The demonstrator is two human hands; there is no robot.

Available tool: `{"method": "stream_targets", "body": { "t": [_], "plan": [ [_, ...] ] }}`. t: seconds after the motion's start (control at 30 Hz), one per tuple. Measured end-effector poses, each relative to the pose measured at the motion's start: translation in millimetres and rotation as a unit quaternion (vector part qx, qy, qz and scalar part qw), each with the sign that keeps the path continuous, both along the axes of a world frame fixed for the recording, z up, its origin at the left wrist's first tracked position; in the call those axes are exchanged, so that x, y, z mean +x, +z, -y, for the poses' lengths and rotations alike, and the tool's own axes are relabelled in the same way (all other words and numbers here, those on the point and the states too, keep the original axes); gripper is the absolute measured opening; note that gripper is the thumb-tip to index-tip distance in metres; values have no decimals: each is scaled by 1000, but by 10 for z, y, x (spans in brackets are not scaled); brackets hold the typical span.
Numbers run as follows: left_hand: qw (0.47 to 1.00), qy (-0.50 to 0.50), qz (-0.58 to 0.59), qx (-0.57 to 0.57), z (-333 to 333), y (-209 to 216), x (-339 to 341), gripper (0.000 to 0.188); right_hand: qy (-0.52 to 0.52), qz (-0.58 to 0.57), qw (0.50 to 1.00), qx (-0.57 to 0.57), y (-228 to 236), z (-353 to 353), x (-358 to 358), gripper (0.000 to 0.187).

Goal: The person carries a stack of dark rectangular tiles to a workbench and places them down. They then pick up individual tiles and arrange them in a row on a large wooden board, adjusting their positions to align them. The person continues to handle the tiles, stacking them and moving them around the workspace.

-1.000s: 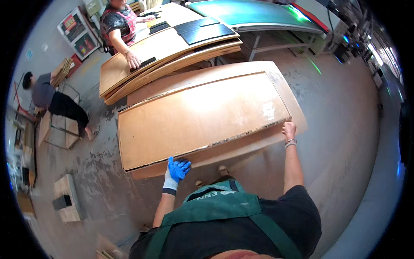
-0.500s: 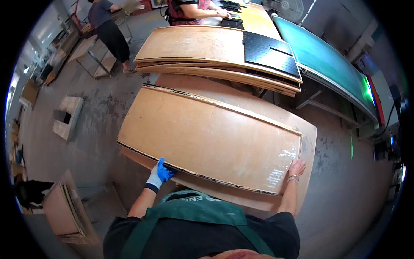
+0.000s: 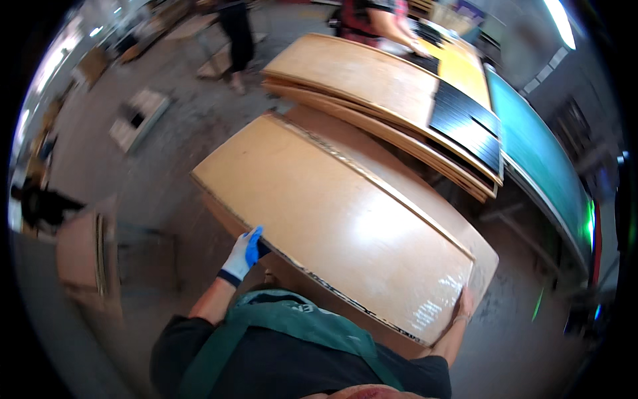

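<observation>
A large tan wooden board (image 3: 312, 199) with a thin raised rim lies in front of me, over another brown board (image 3: 385, 149) that shows past its far side. My left hand (image 3: 244, 254), in a white and blue glove, is closed over the board's near long edge, left of the middle. At the right short end, my bare right hand (image 3: 466, 303) grips the edge, its fingers partly hidden. Beside it, pale printed marks show through a shiny surface. Dark, worn strips run along the near edge.
Beyond lies a stack of similar boards (image 3: 359, 66) with black grooved panels (image 3: 465, 123) on top. A co-worker (image 3: 385, 23) handles dark pieces at a yellow table (image 3: 462, 70). A green conveyor belt (image 3: 541, 153) runs at the right. More boards (image 3: 76, 253) lean at the lower left.
The view has turned, so the board now slants more steeply down to the right. Both hands keep their places on its edges. The co-worker's arm has moved slightly.
</observation>
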State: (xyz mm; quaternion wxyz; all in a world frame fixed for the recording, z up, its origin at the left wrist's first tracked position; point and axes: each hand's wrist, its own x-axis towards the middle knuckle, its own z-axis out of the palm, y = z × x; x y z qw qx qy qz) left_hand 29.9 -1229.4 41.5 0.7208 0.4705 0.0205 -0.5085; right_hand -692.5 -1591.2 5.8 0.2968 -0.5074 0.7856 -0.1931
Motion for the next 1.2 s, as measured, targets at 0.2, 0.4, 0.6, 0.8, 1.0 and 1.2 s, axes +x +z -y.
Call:
{"method": "stream_targets", "body": {
  "t": [0.2,0.4,0.6,0.8,1.0,1.2],
  "plan": [
    [967,38,185,173,-133,261,163,45,-37,319,945,-59,-95,-506,810,53],
    [974,102,141,143,-502,31,196,42,-38,165,983,-66,250,-625,995,47],
    [665,15,696,272,-1746,495,340,41,69,195,973,-105,363,-1086,1589,47],
    [819,128,493,262,-3347,628,676,45,234,182,941,-164,421,-1332,2500,44],
    [849,288,370,243,-4741,1274,1130,40,323,153,928,-109,1533,-2480,4325,49],
    [794,349,387,312,-6058,1279,1427,41,340,282,896,-51,1421,-3229,6002,37]
  ]
}}
